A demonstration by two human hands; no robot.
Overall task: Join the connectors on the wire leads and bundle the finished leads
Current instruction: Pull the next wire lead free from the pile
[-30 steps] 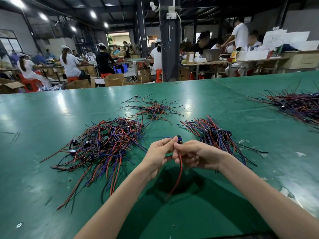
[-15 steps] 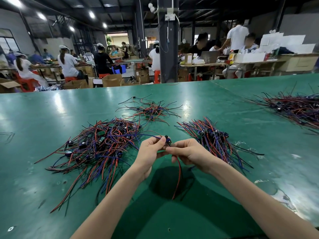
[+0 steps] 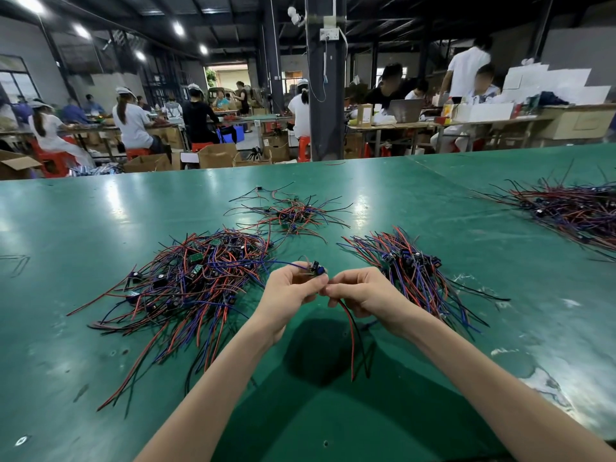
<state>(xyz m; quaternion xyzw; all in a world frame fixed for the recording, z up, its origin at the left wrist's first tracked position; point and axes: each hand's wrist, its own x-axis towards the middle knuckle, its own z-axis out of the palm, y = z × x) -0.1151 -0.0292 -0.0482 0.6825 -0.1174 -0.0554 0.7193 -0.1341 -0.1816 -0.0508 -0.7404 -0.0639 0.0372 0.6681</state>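
Observation:
My left hand (image 3: 290, 289) pinches a small blue-and-black connector (image 3: 316, 270) whose blue wire runs left into the big loose pile of red, blue and black leads (image 3: 193, 278). Fingertip to fingertip with it, my right hand (image 3: 363, 291) pinches a red-and-black lead (image 3: 354, 341) that hangs down over the green table (image 3: 100, 378). Both hands are held just above the table, between the big pile and a tidier heap of leads (image 3: 410, 268) on the right.
A smaller scatter of leads (image 3: 290, 213) lies farther back in the middle. Another heap of leads (image 3: 576, 211) lies at the far right. Beyond the table's far edge stand a dark pillar (image 3: 325, 95), cardboard boxes and several seated workers at other benches.
Both hands have dropped slightly and shifted left while staying together. The connector has moved from between the fingertips to sit over my left fingers. The hanging lead swung with them.

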